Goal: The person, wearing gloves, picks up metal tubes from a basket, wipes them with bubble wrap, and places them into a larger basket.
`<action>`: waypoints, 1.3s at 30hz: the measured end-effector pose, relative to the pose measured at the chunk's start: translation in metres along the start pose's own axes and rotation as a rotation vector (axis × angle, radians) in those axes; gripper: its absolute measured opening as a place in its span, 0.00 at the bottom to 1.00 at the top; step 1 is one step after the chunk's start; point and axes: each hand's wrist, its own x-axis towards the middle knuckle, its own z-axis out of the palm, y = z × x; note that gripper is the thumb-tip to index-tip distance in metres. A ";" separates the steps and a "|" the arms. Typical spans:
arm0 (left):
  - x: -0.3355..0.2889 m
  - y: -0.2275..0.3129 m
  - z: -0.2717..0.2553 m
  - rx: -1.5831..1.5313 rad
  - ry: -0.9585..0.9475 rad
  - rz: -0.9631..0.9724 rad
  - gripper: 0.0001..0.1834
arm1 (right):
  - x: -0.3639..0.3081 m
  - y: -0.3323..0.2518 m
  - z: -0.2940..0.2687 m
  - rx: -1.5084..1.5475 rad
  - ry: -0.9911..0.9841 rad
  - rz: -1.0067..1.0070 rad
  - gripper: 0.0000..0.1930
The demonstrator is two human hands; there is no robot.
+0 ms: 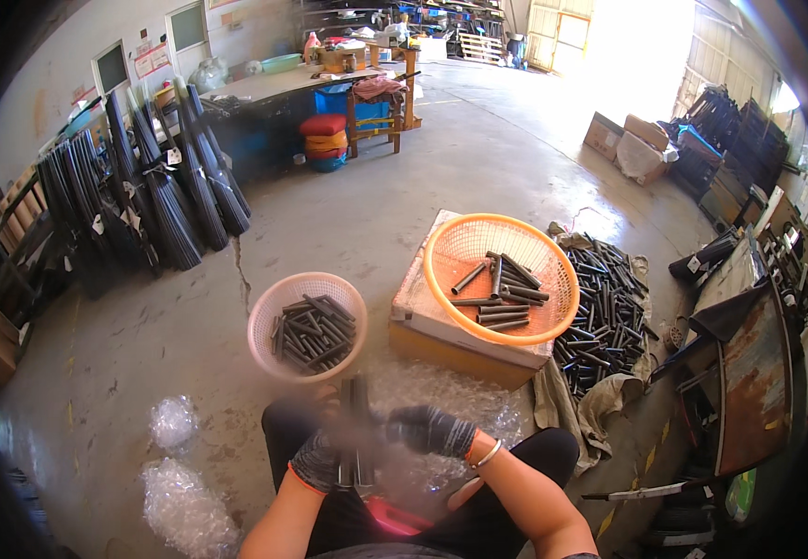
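Observation:
My left hand [315, 458], in a dark grey glove with an orange cuff, is closed around a few black tubes [357, 430] held upright over my lap. Just to their right is my right hand [432, 430], gloved the same way, with a bracelet at the wrist. Its fingers look curled in toward the tubes, but a blurred patch hides their tips. Beyond my left hand, a pale pink basket [257, 334] holds many short black tubes. An orange basket [434, 289] with several tubes rests on a box [467, 356] ahead and to the right.
A large pile of black tubes [602, 312] lies on a cloth at the right. Clear plastic wrap [188, 512] is bunched on the floor at left. Bundles of long dark rods [157, 200] lean at the far left, near a workbench [269, 86]. A rusty panel [753, 391] stands at right.

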 end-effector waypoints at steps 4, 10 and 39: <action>-0.011 0.004 -0.013 -0.006 -0.007 0.045 0.23 | 0.004 0.040 -0.052 -0.202 0.097 0.319 0.10; -0.006 0.001 0.009 -0.062 -0.021 0.042 0.22 | -0.086 0.117 -0.162 -1.167 0.071 0.727 0.19; -0.010 -0.001 0.002 -0.044 0.036 0.027 0.24 | -0.063 0.040 -0.133 -1.017 0.190 0.445 0.29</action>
